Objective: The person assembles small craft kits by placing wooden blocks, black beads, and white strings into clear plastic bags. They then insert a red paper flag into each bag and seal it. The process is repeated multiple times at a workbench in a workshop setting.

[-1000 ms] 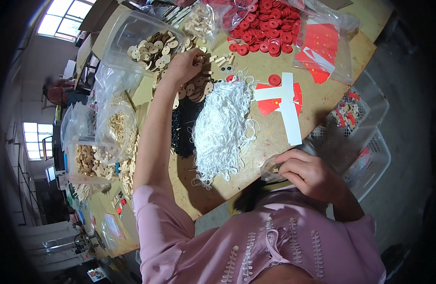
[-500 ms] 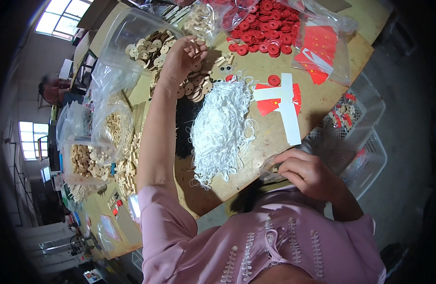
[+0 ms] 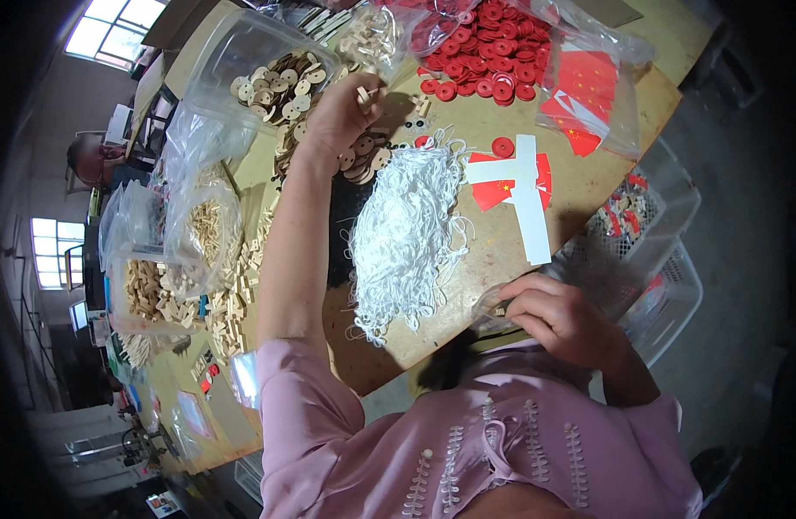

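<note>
Stretched out over the far part of the table, my left hand (image 3: 342, 117) pinches a small pale wooden piece (image 3: 364, 95). Below it lie round wooden discs with holes (image 3: 361, 156), and a heap of white looped string (image 3: 404, 238) spreads to its right. Close to my body, my right hand (image 3: 560, 316) grips a clear plastic bag (image 3: 489, 303) by the table's near edge; the bag's contents are mostly hidden. Small red paper flags (image 3: 489, 192) lie beyond this hand under crossed white paper strips (image 3: 531, 227), beside one red disc (image 3: 502, 146).
A clear tub of wooden discs (image 3: 212, 82) stands far left, with bins of small wooden blocks (image 3: 143, 290) nearer. Red discs (image 3: 493, 52) and a bag of flags (image 3: 579, 91) lie at the back. Plastic baskets (image 3: 674, 294) sit at right. A person (image 3: 95, 160) is far left.
My left hand has shifted slightly right and nearer, its fingers closing with a small wooden piece now showing between them. My right hand stays on the bag. The background person has shifted.
</note>
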`<state>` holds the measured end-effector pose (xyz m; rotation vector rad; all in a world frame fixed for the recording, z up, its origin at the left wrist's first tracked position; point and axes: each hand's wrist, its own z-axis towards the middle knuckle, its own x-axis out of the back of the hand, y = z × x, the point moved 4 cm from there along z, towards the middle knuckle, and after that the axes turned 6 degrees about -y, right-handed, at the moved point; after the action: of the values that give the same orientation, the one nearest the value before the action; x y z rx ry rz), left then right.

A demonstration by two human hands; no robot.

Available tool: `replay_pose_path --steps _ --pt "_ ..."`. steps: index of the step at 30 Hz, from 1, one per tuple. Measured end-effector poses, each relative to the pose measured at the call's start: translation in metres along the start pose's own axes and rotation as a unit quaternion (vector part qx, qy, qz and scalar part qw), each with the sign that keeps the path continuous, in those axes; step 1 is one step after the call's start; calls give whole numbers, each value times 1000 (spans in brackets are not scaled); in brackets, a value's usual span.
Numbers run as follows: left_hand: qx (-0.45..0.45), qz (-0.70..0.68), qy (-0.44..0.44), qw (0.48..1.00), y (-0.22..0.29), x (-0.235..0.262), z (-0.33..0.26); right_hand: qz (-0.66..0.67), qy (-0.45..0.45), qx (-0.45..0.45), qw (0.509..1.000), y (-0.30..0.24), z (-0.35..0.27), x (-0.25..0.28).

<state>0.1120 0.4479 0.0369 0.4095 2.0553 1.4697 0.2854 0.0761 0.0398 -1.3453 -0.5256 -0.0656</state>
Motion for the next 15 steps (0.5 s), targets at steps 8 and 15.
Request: replay_pose_path --steps 8,15 --pt "-81 421 -21 903 -20 -3 10 5 -10 3 1000 -4 3 0" --pt "-187 645 -29 740 -30 -26 17 8 -2 3 1000 -2 -1 1"
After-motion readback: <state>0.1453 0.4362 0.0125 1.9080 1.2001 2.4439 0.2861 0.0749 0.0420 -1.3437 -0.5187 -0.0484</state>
